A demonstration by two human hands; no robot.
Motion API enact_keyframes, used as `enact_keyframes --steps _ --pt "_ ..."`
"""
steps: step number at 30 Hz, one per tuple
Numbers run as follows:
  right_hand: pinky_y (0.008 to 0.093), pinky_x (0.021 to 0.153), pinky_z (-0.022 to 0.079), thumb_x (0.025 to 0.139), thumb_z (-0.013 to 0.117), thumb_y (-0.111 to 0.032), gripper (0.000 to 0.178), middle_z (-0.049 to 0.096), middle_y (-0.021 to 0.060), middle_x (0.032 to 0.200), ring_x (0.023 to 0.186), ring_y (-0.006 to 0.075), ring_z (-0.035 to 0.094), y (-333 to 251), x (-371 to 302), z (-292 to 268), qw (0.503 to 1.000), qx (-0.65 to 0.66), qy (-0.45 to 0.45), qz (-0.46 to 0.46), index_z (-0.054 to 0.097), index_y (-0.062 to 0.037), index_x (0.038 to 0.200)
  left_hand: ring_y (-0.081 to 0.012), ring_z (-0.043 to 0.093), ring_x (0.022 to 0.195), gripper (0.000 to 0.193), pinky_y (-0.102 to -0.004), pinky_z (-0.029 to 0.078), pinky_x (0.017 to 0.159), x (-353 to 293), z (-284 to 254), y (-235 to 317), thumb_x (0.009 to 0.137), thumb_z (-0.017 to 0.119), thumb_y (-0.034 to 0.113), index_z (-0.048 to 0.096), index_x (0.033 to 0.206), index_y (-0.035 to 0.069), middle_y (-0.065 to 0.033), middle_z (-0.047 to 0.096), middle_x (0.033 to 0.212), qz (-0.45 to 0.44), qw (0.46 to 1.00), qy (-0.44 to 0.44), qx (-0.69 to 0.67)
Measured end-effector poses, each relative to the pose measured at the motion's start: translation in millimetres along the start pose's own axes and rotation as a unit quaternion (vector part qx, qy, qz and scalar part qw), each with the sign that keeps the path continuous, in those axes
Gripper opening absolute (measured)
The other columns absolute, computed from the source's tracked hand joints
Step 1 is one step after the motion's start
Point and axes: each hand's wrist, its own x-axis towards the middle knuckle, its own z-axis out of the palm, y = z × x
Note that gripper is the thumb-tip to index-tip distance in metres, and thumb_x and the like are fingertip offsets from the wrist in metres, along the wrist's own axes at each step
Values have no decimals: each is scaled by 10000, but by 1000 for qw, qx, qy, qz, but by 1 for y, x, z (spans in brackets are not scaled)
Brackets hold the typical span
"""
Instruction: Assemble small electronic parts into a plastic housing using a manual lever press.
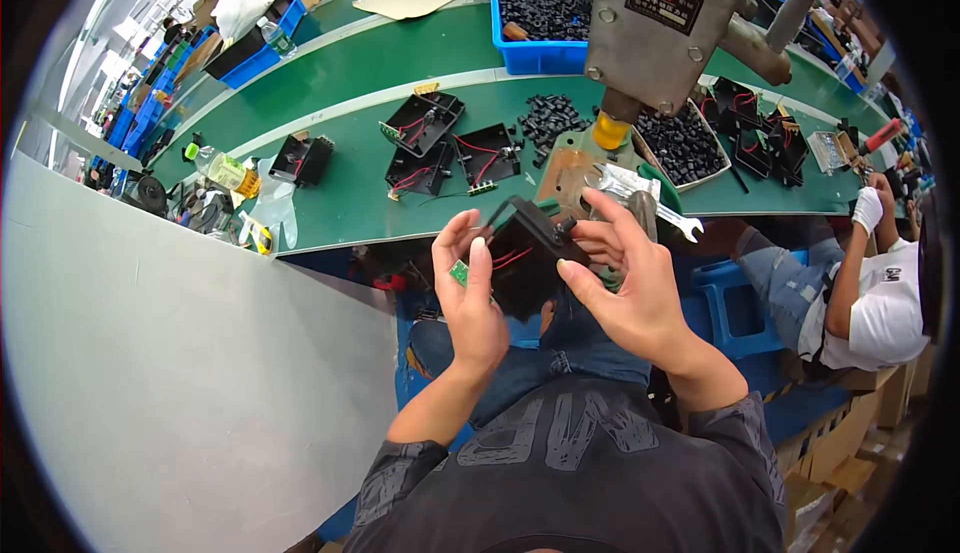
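Above my lap, at the table's front edge, a black plastic box is tilted between my two hands. Red wires run inside it, and a small green circuit board shows by my left thumb. My left hand is closed on the box's left side, thumb up. On the other side my right hand has its fingers and thumb around the right edge. A small black knob-like piece sits there beside the right fingers; whether it is fixed to the box I cannot tell.
A metal press stands just beyond my hands, with a wrench by its base. Similar black boxes with red wires lie on the green table. Small black parts fill a blue bin and a carton. A co-worker sits at right.
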Motion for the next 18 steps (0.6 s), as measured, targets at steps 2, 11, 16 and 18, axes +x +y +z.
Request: enact_keyframes --steps 2,11,16,18 --pt "327 771 523 790 666 57 630 684 188 1097 920 300 687 0 3 -6 999 -18 -41 -13 443 14 1378 -148 563 1011 366 -239 446 861 6 -13 6 1019 516 150 450 1359 30 -117 606 1234 -14 997 -77 25" --pt "338 795 518 792 658 63 588 688 172 1122 922 287 678 10 23 -33 971 -141 -142 -134 495 6 1354 -153 553 1022 459 -220 420 846 10 -35 16 1003 534 170 407 1412 4 -126 582 1214 -105 935 -302 152" --pt "331 816 534 801 662 72 365 684 159 1135 927 274 672 3 4 -43 968 -139 93 -189 627 35 1163 -246 563 1084 467 -339 442 942 16 25 -40 993 568 183 399 1390 2 -163 536 1279 79 971 -94 204" --pt "320 820 537 795 668 76 328 685 149 1137 928 260 672 5 -3 -52 960 -158 108 -202 652 34 1120 -279 566 1101 482 -370 440 967 20 50 -67 983 585 172 391 1388 -2 -174 524 1300 122 967 -83 206"
